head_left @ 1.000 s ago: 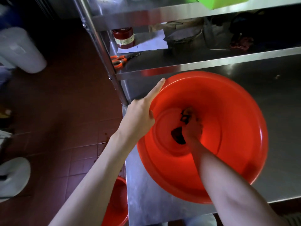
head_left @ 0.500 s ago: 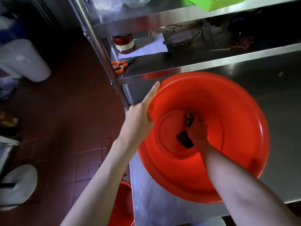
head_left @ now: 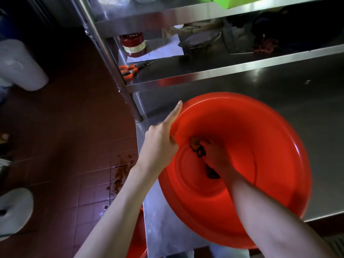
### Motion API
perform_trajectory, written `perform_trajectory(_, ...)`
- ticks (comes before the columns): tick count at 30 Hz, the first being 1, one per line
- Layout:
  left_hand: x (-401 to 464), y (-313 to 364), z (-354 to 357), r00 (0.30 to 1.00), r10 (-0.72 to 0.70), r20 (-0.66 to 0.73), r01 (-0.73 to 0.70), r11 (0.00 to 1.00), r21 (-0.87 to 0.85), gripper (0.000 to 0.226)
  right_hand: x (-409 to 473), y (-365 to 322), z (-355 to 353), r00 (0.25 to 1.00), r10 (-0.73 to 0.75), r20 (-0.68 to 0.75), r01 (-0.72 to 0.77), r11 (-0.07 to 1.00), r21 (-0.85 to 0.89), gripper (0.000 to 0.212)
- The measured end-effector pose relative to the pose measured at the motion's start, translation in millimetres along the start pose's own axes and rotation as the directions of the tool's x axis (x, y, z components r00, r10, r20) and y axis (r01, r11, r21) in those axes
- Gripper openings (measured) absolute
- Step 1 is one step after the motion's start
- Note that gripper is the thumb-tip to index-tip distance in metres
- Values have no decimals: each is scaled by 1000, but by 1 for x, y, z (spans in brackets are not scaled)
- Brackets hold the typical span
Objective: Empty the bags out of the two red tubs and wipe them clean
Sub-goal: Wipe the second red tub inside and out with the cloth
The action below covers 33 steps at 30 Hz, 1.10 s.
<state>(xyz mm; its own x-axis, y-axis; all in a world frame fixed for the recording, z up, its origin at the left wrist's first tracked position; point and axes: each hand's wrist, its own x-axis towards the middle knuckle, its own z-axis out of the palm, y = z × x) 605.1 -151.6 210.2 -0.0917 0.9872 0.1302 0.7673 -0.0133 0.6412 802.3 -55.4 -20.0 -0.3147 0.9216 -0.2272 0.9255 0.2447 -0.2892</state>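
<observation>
A large round red tub [head_left: 270,149] sits on the steel table, tilted toward me. My left hand [head_left: 160,144] grips its left rim, thumb inside and forefinger stretched along the edge. My right hand [head_left: 214,155] is down inside the tub, holding a dark, crumpled cloth [head_left: 199,149] against the bottom near the left wall. A second red tub [head_left: 137,237] shows partly below the table's left edge, on the floor side.
The steel table [head_left: 297,101] runs right and back. Above it a steel shelf [head_left: 204,71] carries orange-handled scissors [head_left: 128,70], a red jar [head_left: 133,45] and paper. A shelf post [head_left: 119,82] stands at the table's left corner. Brown spill stains [head_left: 121,174] mark the tiled floor.
My right hand with the cloth has moved from the middle of the tub's bottom toward its left wall. The left hand keeps its hold on the rim.
</observation>
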Motion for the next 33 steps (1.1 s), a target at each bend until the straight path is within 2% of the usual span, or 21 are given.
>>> perform_trajectory(1,-3,5,1,1000,13,-5,-12,1000,9,106,-4,-3,-2,999,-42,-21,42,999,-26,50)
perform_trajectory(3,-8,17,4,1000,28,-11,-28,999,16,105,-14,-14,-6,984,-176,-33,177,984,37,40)
perform_trajectory(4,-9,21,5,999,33,-13,-33,999,19,104,-22,-25,-12,962,-273,0,272,958,93,36)
perform_trajectory(6,-8,23,5,999,41,-12,-40,999,25,101,-36,-43,-19,889,-425,173,382,894,234,32)
perform_trajectory(7,-8,22,5,999,36,-12,-35,999,24,99,-38,-50,-21,856,-436,278,364,890,275,29)
perform_trajectory(10,-9,11,1,1000,-5,3,5,1000,-6,96,-43,-54,-27,777,-278,565,270,958,100,18)
perform_trajectory(12,-14,3,0,999,-36,12,36,999,-26,94,-53,-53,-27,784,-155,601,221,975,-37,23)
perform_trajectory(14,-21,-2,-1,998,-57,14,57,998,-29,95,-63,-42,-19,862,-23,506,135,973,-186,35)
perform_trajectory(17,-28,-2,-2,998,-58,19,58,998,-19,95,-72,-19,-21,891,97,443,67,938,-341,42)
perform_trajectory(20,-26,-1,-1,998,-66,5,66,998,-3,94,-60,-5,-35,934,250,255,-191,953,-234,44)
perform_trajectory(22,-26,0,-1,997,-72,5,73,997,-14,93,-47,2,-31,946,317,68,-302,938,-170,38)
perform_trajectory(23,-27,0,-1,998,-70,7,70,997,-18,93,-42,4,-28,940,342,24,-335,931,-148,35)
perform_trajectory(25,-30,4,2,999,-44,-6,44,999,-11,93,-40,2,-22,950,312,12,-310,947,-89,32)
perform_trajectory(30,-34,27,12,997,46,-61,-46,999,-2,94,-42,-5,0,989,11,-146,-8,1000,21,29)
perform_trajectory(33,-36,41,16,996,44,-81,-48,998,-47,92,-34,-1,29,986,-107,-129,130,972,193,30)
